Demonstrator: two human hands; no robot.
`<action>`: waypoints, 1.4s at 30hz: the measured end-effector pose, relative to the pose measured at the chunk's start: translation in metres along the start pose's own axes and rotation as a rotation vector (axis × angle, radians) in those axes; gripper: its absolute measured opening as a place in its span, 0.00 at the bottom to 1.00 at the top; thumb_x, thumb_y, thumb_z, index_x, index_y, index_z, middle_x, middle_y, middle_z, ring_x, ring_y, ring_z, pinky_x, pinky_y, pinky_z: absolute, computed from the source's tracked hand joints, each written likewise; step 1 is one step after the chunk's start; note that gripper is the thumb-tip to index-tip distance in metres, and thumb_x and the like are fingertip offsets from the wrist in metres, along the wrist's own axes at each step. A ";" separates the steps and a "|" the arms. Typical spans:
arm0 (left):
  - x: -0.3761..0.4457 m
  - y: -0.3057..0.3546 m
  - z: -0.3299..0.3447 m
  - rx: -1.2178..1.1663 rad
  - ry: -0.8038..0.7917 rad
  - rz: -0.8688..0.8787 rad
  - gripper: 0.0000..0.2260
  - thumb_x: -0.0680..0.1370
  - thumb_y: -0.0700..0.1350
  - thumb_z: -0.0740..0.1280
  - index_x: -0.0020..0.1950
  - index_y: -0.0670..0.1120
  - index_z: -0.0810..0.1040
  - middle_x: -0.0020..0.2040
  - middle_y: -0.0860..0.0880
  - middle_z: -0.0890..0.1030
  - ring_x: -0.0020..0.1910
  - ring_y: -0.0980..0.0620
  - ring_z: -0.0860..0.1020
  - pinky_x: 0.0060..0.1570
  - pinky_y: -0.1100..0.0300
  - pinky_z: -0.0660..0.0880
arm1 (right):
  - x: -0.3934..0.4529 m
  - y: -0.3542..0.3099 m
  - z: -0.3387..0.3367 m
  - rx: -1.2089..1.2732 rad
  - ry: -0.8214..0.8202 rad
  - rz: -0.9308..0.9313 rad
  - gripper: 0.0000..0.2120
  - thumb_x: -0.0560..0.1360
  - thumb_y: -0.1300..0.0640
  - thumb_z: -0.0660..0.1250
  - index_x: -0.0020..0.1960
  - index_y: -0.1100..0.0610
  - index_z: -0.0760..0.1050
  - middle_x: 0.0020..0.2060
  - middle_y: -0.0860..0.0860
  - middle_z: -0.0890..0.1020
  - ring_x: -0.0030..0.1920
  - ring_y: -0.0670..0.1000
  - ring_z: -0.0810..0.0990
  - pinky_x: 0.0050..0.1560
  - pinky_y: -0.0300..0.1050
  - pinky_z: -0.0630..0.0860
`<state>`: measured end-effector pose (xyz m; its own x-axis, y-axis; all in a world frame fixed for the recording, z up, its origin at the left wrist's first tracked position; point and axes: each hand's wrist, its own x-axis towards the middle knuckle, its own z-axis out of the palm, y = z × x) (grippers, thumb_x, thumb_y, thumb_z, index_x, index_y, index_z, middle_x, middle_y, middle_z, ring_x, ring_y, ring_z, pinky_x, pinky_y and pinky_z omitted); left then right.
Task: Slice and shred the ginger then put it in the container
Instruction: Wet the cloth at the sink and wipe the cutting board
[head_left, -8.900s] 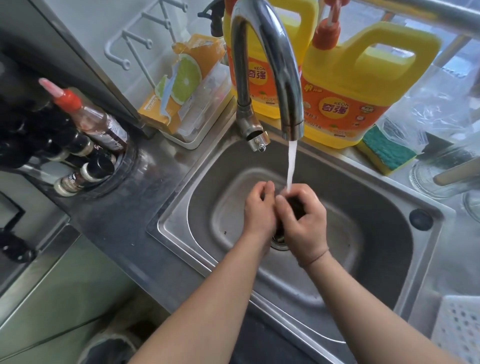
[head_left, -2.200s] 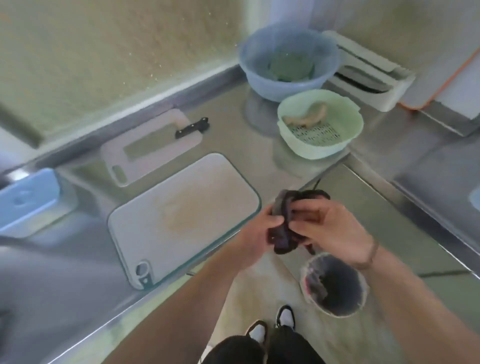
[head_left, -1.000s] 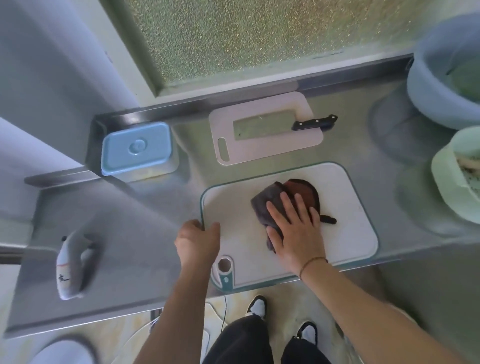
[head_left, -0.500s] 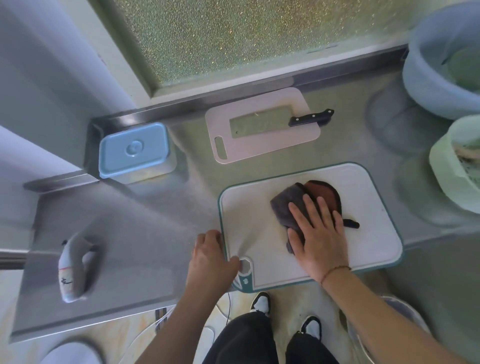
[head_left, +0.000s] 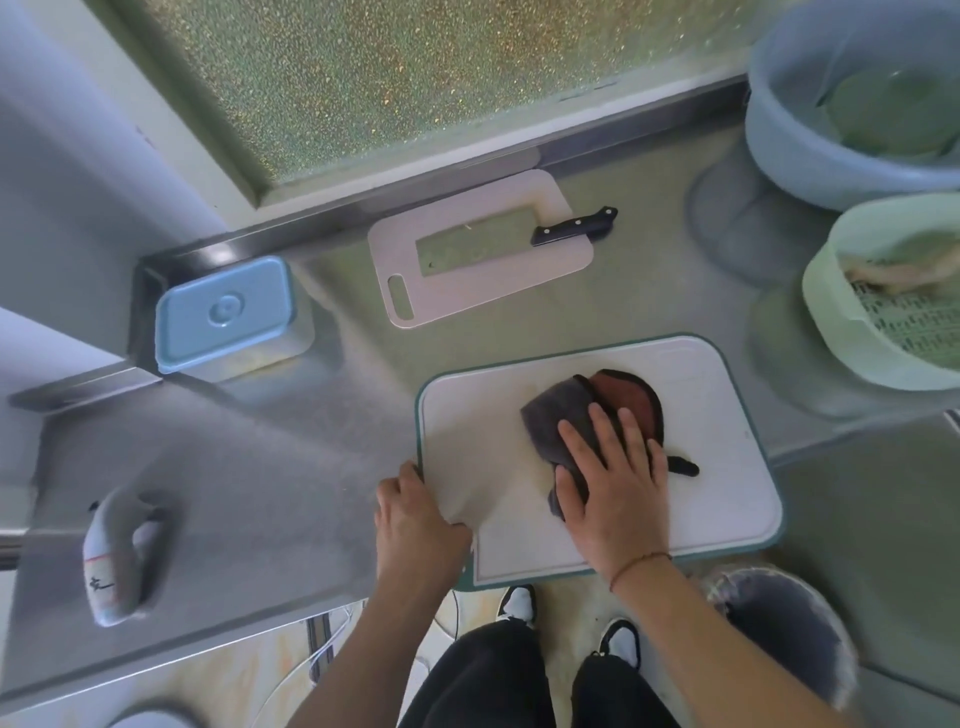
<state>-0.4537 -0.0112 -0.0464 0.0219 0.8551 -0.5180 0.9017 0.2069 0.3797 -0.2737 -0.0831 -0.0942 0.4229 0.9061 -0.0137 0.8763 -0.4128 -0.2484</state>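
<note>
A large white cutting board (head_left: 727, 426) with a teal rim lies at the counter's front edge. My right hand (head_left: 613, 478) presses flat on a grey and brown cloth (head_left: 561, 410) spread on it. My left hand (head_left: 415, 525) grips the board's left front corner. A piece of ginger (head_left: 893, 273) lies in the pale green colander (head_left: 826, 291) at the right. A cleaver with a black handle (head_left: 571, 228) rests on a small pink cutting board (head_left: 519, 280) behind. A lidded blue container (head_left: 223, 312) stands at the left.
A blue basin (head_left: 810, 150) sits at the back right against the frosted window. A grey handled tool (head_left: 114, 561) lies on the steel counter (head_left: 260, 493) at the left. A bin with a dark liner (head_left: 779, 618) stands on the floor by my feet.
My right hand has slid the cloth a little across the big board. My left hand keeps its grip on the board's left front corner. Before that the cloth was rinsed at the sink and carried over.
</note>
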 end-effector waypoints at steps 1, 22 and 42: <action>0.001 0.003 -0.005 -0.036 -0.023 -0.026 0.30 0.70 0.39 0.72 0.70 0.43 0.66 0.59 0.48 0.67 0.59 0.43 0.71 0.60 0.52 0.72 | 0.000 0.001 -0.001 0.033 0.030 -0.004 0.22 0.77 0.44 0.55 0.67 0.46 0.73 0.71 0.52 0.70 0.73 0.59 0.64 0.69 0.59 0.60; -0.096 0.046 0.061 -0.629 -0.349 0.300 0.22 0.70 0.63 0.68 0.62 0.59 0.78 0.54 0.55 0.85 0.56 0.51 0.83 0.57 0.46 0.78 | -0.121 0.096 -0.040 0.256 0.430 0.454 0.24 0.71 0.44 0.61 0.67 0.48 0.71 0.64 0.56 0.73 0.62 0.63 0.70 0.58 0.55 0.65; -0.147 0.119 0.279 -0.470 -0.418 0.298 0.10 0.86 0.47 0.57 0.56 0.55 0.78 0.48 0.51 0.83 0.48 0.49 0.80 0.48 0.53 0.77 | -0.227 0.301 0.071 0.357 0.394 0.384 0.15 0.78 0.51 0.60 0.62 0.50 0.77 0.45 0.55 0.80 0.44 0.60 0.78 0.42 0.51 0.76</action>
<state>-0.2291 -0.2453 -0.1386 0.4893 0.6719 -0.5560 0.5508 0.2562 0.7943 -0.1222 -0.4067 -0.2345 0.8028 0.5704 0.1736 0.5444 -0.5825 -0.6037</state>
